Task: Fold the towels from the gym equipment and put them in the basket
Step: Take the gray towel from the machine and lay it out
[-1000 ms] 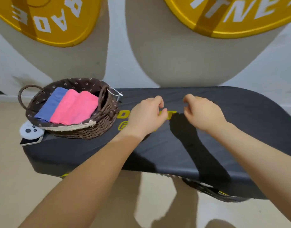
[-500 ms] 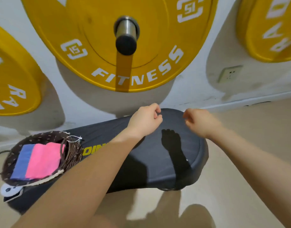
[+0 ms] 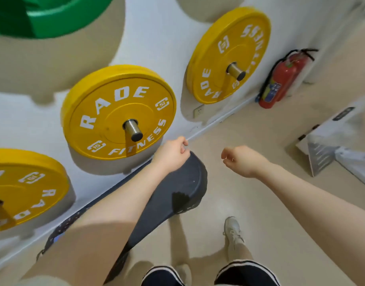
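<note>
A: What hangs on the wall beyond the bench (image 3: 183, 182)?

B: Three yellow plates on metal pegs: a middle yellow plate (image 3: 107, 108) lettered RADE FITNESS, a right yellow plate (image 3: 229, 52) further along, and a left yellow plate (image 3: 22, 186) cut off by the frame edge. One green plate (image 3: 43, 13) shows at the top corner. A wall socket (image 3: 198, 110) sits low between the middle and right plates.

A: And the hands?

B: The left hand (image 3: 172, 154) is over the rounded end of the bench, fingers curled, grasping nothing. The right hand (image 3: 240, 161) is out over the floor (image 3: 270, 223), just as curled and just as empty. The two are near each other but apart.

A: What stands about on the floor?

B: One red fire extinguisher (image 3: 280, 83) against the wall, and a blurred white metal frame (image 3: 330, 149) at the right. One pale shoe (image 3: 232, 228) shows on the beige floor below the right forearm.

A: The basket and towels?

B: Only a sliver of the basket (image 3: 60, 230) peeks out behind the left forearm, at the bench's far end, with a speck of blue towel (image 3: 59, 238) inside. The forearm hides the rest, so I cannot count the towels.
</note>
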The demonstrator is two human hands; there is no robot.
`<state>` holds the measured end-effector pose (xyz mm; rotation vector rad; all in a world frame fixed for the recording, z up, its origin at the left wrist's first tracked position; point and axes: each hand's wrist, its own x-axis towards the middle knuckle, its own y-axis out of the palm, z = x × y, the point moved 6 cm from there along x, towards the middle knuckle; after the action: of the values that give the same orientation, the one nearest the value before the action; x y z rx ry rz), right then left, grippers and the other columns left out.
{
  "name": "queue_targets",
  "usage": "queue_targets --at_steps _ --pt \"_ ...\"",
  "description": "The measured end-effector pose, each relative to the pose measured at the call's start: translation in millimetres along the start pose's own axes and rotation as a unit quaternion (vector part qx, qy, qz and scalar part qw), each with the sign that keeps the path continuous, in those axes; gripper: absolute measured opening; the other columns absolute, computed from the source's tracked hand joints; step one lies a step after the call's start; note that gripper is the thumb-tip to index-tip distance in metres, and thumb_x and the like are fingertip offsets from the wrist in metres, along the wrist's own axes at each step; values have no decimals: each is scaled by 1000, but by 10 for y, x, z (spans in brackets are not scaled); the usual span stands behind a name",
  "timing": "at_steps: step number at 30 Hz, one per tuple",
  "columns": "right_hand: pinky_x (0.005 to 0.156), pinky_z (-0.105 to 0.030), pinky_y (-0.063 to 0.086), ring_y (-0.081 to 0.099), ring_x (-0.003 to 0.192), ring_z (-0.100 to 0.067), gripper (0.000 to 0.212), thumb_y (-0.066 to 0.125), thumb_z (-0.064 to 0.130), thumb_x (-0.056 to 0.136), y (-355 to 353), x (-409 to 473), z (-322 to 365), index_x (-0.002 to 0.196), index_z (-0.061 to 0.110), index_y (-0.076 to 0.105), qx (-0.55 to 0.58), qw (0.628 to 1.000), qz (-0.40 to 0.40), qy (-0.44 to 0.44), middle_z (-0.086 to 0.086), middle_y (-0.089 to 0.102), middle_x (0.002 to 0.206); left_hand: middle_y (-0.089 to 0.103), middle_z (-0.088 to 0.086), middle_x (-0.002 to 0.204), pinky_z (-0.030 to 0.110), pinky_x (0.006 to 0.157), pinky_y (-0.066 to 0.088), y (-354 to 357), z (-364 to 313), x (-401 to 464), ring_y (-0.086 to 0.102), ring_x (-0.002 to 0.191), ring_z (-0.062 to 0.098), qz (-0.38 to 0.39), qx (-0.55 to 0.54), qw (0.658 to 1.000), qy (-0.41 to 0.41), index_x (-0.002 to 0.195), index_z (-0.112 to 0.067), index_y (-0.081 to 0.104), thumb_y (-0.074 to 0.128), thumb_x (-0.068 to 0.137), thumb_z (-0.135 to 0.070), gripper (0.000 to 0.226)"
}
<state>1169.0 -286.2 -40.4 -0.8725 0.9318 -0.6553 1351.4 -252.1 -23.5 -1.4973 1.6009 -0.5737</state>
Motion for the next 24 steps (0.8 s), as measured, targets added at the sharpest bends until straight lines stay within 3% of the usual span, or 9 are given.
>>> queue_targets --at_steps 3,9,19,24 --pt "85 -31 45 57 107 -28 26 42 19 93 11 -488 -34 112 12 60 52 997 -39 53 -9 64 115 59 -3 85 31 69 45 21 -303 -215 53 78 17 42 32 996 71 116 -15 52 47 91 -20 26" --pt "84 -31 45 57 105 -27 25 44 18 92 -114 -1267 -475 110 12 61 95 983 -102 122 -9 65 113 51 5 119 27 80 38 276 -1173 -482 51 92 21 77 40 978 190 127 -13 45 48 92 -20 36" --pt "91 -36 46 56 106 -27 26 42 20 94 -284 -3012 -2371 112 12 60 133 942 -161 263 -8 64 114 58 5 115 27 83 41 1750 -3339 -745 56 97 22 151 62 932 323 118 -12 54 50 89 -19 29" --pt "88 -30 43 57 106 -24 24 45 18 94 -494 -4008 -3555 110 10 61 158 916 -193 315 -5 64 112 60 7 112 30 86 44 2599 -4605 -978 56 97 23 179 51 914 360 114 -9 56 50 89 -16 27"
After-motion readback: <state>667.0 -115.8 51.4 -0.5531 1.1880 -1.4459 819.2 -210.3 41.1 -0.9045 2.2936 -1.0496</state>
